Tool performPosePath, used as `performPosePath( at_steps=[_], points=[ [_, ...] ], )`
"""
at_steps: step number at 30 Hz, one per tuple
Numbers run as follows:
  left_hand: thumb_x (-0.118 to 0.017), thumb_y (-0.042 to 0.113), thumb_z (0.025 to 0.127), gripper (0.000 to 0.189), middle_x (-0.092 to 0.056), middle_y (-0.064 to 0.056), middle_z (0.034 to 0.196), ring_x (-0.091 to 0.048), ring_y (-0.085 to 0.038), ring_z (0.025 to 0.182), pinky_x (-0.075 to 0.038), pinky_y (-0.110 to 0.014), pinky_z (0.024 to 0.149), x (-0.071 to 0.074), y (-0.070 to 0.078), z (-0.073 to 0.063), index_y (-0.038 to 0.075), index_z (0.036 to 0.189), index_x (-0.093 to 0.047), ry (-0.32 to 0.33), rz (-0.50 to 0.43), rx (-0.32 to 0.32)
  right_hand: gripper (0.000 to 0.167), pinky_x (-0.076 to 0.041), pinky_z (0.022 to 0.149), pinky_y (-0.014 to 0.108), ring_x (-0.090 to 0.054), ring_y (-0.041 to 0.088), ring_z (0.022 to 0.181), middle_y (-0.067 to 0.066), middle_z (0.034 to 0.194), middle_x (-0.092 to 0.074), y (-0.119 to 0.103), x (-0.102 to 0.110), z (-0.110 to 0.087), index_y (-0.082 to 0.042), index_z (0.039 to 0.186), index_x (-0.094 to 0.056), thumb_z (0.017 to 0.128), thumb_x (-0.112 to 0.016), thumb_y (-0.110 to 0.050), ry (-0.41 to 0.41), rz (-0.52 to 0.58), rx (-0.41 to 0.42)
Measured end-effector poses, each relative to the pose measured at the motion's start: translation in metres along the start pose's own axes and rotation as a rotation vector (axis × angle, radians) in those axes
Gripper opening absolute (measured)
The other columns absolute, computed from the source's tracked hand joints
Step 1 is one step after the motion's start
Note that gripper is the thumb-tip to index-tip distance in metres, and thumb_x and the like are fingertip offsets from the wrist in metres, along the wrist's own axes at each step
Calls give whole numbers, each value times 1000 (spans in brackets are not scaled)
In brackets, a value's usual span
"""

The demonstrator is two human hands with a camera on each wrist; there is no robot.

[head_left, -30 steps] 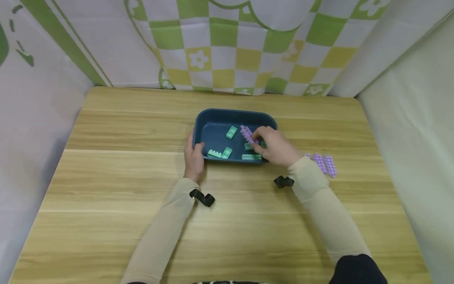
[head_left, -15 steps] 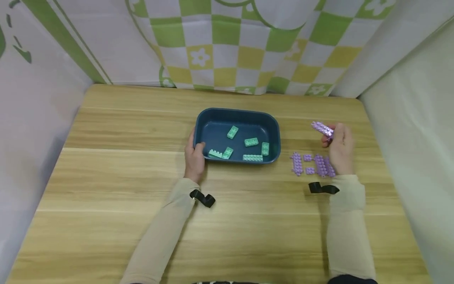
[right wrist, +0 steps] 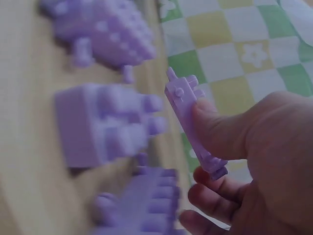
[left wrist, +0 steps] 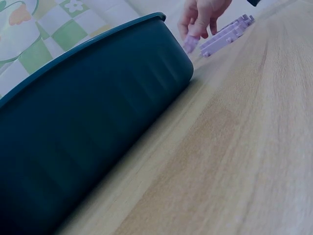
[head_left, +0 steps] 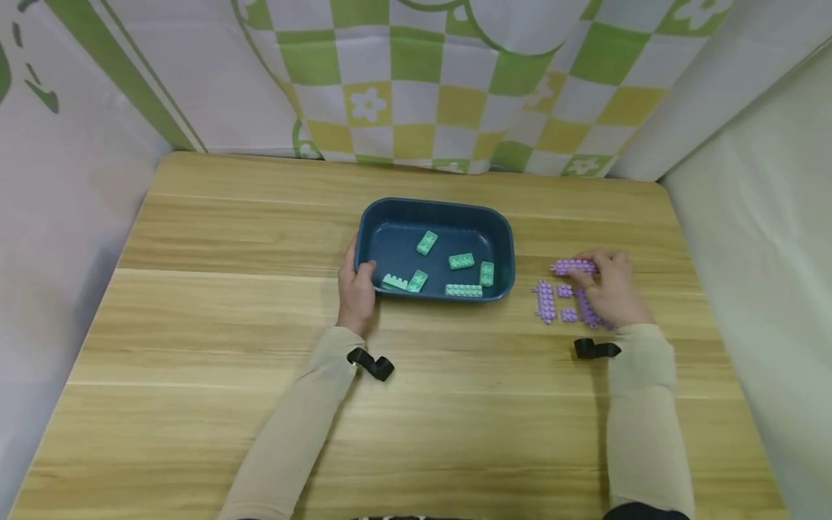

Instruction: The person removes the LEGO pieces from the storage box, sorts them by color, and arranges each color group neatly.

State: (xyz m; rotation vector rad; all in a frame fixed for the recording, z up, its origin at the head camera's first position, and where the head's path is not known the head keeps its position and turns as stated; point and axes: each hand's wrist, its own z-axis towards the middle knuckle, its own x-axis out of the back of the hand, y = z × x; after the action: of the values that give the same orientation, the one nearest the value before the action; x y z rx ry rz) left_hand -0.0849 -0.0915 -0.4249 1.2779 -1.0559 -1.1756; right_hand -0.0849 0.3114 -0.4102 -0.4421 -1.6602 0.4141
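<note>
My left hand (head_left: 355, 292) grips the left side of a dark blue plastic tray (head_left: 398, 231), its thumb over the rim. Several mint-green building blocks (head_left: 461, 261) lie scattered inside. Right of the tray, my right hand (head_left: 611, 292) pinches a long purple building block (head_left: 564, 267) between thumb and fingers, just behind a group of other purple blocks (head_left: 544, 302). In the right wrist view the held block (right wrist: 183, 105) is tilted, with small pegs at its end. Part of the purple group is hidden under the right hand in the head view.
A wooden table (head_left: 416, 404) carries everything. Behind it hangs a green, yellow and white checked curtain (head_left: 416, 101), and pale cloth (head_left: 767, 217) borders the right side. Two small square purple blocks (head_left: 568, 315) lie between longer ones.
My right hand has carried the long purple block out of the tray to the right, then lowered it near the other purple blocks. My left hand stays on the tray.
</note>
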Motion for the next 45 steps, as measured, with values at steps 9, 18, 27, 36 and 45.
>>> performPosePath(
  at_steps=[9, 18, 27, 36, 45],
  points=[
    [-38, -8, 92, 56, -33, -24, 151, -30, -37, 140, -25, -45, 115, -1, 2, 0, -8, 147, -30, -1, 2, -4, 46, -29, 87, 62, -27, 48, 114, 34, 124, -34, 5, -9, 2, 0, 132, -53, 101, -47, -34, -30, -33, 31],
    [-38, -7, 92, 57, -33, -21, 152, -30, -34, 141, -24, -44, 115, -1, 4, -1, -6, 148, -31, 1, 33, 14, 49, -26, 88, 63, -25, 48, 117, 33, 128, -33, 9, -6, 2, -4, 137, -51, 101, -47, -37, -106, -13, 44],
    [-39, -4, 92, 57, -34, -19, 152, -30, -32, 141, -24, -42, 115, 1, 4, -1, -4, 149, -31, 1, 49, 25, 49, -32, 91, 59, -34, 43, 116, 27, 125, -39, -21, -10, 3, -1, 135, -52, 101, -46, -36, 125, 97, 75],
    [-39, -7, 93, 57, -33, -18, 153, -29, -31, 142, -23, -42, 116, 2, -16, 7, -3, 149, -31, 6, 18, 6, 29, -30, 92, 54, -42, 35, 111, 12, 119, -58, -116, -41, 31, -9, 116, -69, 88, -72, -14, 52, -104, 528],
    [-40, -1, 94, 58, -36, -6, 153, -31, -17, 140, -24, -30, 114, 0, -37, 11, 7, 151, -34, 40, 31, 8, 29, -35, 90, 50, -48, 29, 105, 3, 115, -66, -145, -61, 49, -16, 113, -74, 84, -76, -19, -180, -332, 514]
  ],
)
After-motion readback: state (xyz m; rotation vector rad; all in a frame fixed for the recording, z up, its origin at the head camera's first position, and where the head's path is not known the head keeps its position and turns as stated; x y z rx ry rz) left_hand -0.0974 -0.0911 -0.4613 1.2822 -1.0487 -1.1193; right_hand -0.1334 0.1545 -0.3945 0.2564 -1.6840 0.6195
